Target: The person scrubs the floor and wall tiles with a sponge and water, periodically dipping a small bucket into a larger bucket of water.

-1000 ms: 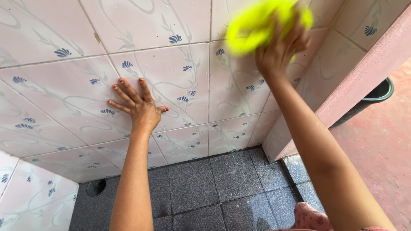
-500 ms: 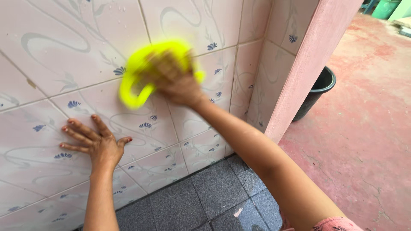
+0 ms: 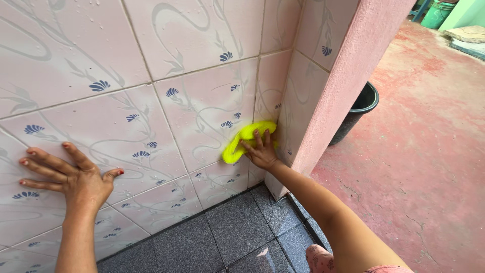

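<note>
Two bare hands on wall, both busy. Nearest: dark grey floor tiles (image 3: 202, 242) at wall base, looking damp with pale glints; slip risk if weight shifts while leaning forward. Left hand (image 3: 70, 177) flat against pink floral wall tiles (image 3: 151, 65), fingers splayed, grasping nothing, just bracing. Droplets visible on upper tiles, so likely slick surface; palm could slide sideways and drop body weight toward wall. Right hand (image 3: 260, 149) further in, fingers spread and pressing yellow cleaning cloth (image 3: 245, 139) onto tile close to inside corner, low on wall. Cloth bunched, part sticking out left and above fingers, not clenched in fist, held only by pressure. Risk: cloth slipping out from under fingertips on wet glaze, falling to floor, or knuckles knocking against corner edge of pink plastered pillar (image 3: 348, 76) just beside. Grout line (image 3: 255, 91) in corner narrow; bunched cloth probably skipping it, leaving residue. Arm stretched far across, so reach looks strained; overreach could tip balance. Beyond pillar: black bucket (image 3: 358, 108) standing on red concrete floor (image 3: 429, 167), partly hidden behind pillar, contents not visible; apart from hands, small knock risk only if elbow swings wide. Far top right: green container (image 3: 437, 12) and pale slab, too small to tell more.
</note>
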